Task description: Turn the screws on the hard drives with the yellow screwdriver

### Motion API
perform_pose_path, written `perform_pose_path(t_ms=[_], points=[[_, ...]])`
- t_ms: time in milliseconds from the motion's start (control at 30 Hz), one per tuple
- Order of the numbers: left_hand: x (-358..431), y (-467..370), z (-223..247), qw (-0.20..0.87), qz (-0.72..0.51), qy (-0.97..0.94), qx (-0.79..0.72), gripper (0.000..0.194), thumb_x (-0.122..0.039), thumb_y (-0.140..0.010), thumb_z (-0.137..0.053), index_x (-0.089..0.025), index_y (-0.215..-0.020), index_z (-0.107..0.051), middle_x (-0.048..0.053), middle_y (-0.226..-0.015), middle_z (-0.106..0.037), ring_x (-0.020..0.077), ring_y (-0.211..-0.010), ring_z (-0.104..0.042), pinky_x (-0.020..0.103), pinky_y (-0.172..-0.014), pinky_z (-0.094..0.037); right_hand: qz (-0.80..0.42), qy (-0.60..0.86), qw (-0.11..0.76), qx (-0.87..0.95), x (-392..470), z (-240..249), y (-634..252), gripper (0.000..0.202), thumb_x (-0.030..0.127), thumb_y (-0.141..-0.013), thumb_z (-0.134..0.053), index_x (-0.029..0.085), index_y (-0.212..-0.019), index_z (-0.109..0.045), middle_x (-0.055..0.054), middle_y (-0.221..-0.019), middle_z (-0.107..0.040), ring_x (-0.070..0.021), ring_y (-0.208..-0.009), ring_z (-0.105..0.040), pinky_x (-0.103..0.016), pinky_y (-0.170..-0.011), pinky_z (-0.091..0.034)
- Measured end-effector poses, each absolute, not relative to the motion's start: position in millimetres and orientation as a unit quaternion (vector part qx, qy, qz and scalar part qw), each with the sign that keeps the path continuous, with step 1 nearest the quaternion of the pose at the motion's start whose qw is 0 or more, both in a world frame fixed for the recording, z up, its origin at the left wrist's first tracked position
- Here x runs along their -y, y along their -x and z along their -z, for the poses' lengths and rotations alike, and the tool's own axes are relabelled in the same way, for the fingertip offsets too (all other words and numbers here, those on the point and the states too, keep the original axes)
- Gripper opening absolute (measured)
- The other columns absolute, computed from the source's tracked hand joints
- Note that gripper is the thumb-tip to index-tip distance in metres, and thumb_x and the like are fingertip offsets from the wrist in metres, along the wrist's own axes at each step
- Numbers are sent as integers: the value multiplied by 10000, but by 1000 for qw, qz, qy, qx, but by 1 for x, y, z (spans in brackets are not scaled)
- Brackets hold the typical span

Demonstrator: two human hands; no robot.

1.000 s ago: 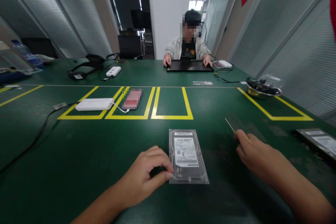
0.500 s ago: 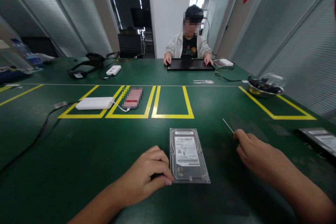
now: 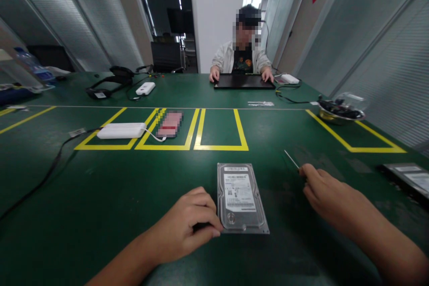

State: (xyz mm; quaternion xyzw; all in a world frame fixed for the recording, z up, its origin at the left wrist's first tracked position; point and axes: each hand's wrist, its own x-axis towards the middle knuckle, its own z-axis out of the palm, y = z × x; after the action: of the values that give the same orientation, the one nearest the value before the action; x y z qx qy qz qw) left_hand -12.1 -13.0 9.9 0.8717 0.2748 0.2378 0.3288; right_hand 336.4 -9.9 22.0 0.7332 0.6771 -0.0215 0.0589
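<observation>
A silver hard drive [image 3: 238,194] with a white label lies flat on the green table in front of me. My left hand [image 3: 192,223] grips its near left corner between thumb and fingers. To the right, my right hand [image 3: 323,192] is closed around a screwdriver [image 3: 291,158]; only its thin metal shaft shows, pointing up and left, clear of the drive. The palm hides the handle. Another hard drive [image 3: 407,181] lies at the right edge, partly cut off by the frame.
Yellow tape [image 3: 221,147] marks rectangles across the table. A white power bank [image 3: 122,131] is cabled to a phone [image 3: 170,124]. A metal bowl [image 3: 342,118] holds dark parts. Opposite sits a person [image 3: 241,56], both hands on a flat black panel [image 3: 244,81].
Both hands and the hard drive keep almost the same places. The whole view has shifted very slightly.
</observation>
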Motion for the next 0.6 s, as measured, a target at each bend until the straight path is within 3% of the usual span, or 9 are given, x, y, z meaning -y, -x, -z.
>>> perform_pose_path(t_ms=[100,200,367,433,533,600], points=[[13,10,-11,330,-239,-873,-267,149,-99,-858,-624,-216,-897,-707,6,-848,-676,155,-802,-592,309,-767,-418,26,-721,24,-692,9,-22,-337,244,244,-950,-332,186,-1133,-483,-116,-1045,-605,-237,-859,-637,-336,-701,-452],[13,9,-12,336,-241,-873,-260,154,-85,-845,-608,-211,-887,-686,3,-846,-694,155,-794,-603,320,-786,-420,21,-688,-80,-721,7,-28,-334,243,267,-919,-360,192,-1098,-506,-110,-1062,-620,-236,-912,-628,-355,-784,-468],[14,10,-11,336,-238,-873,-263,144,-83,-832,-606,-207,-878,-664,-2,-840,-692,157,-790,-599,326,-794,-415,118,-680,-349,-634,12,-57,-316,336,441,-793,-590,208,-1032,-553,-85,-952,-655,-235,-846,-642,-327,-706,-510],[14,10,-10,332,-237,-873,-269,133,-86,-825,-614,-204,-869,-659,-1,-834,-687,161,-793,-592,326,-788,-414,185,-656,-450,-577,16,-70,-306,345,436,-749,-663,215,-1001,-577,-86,-983,-655,-233,-862,-648,-303,-663,-517],[14,11,-10,330,-238,-872,-273,120,-89,-823,-624,-200,-860,-655,-5,-828,-683,157,-797,-592,322,-792,-413,276,-599,-545,-518,22,-83,-292,334,384,-774,-675,235,-1055,-573,-101,-1051,-650,-197,-745,-639,-273,-545,-490],[13,11,-9,333,-238,-871,-272,122,-87,-824,-631,-200,-861,-657,-12,-827,-684,152,-797,-597,318,-800,-413,313,-550,-580,-514,25,-89,-284,311,362,-821,-652,265,-1103,-561,-92,-1077,-656,-191,-736,-638,-286,-568,-521]])
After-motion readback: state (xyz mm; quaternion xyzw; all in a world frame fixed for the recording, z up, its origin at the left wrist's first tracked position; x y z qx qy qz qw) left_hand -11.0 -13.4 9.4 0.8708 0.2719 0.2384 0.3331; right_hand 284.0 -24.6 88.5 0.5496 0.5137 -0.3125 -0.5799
